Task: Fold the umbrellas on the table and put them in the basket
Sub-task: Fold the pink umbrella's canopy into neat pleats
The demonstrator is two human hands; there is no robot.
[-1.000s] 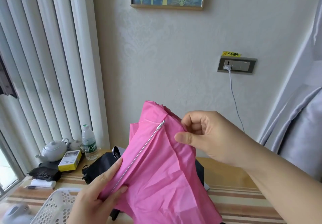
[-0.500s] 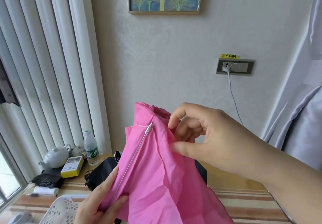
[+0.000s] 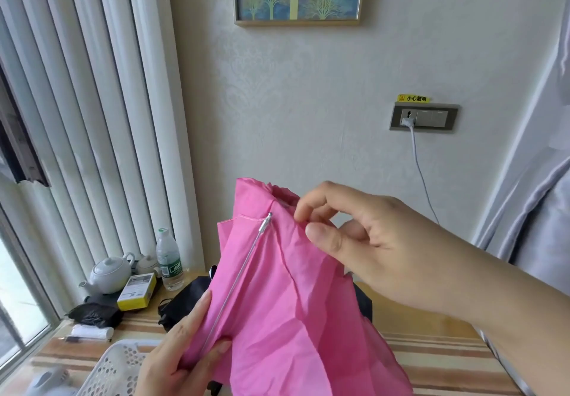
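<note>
My left hand (image 3: 182, 352), lower centre, grips the pink umbrella (image 3: 287, 309) by its rib (image 3: 237, 284). My right hand (image 3: 364, 238) pinches the cloth near its top. The basket (image 3: 114, 368) sits on the table (image 3: 438, 361) at lower left.

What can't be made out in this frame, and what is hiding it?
- Black umbrella, head view: mostly behind the pink umbrella; its state of folding is hidden.
- Basket, head view: cut off by the bottom edge and covered by the left hand; contents unseen.
- Right hand: fingertips at the pink fabric's top fold; the pinch itself is unclear.
- Yellow box and bottle labels: too small to read.
</note>
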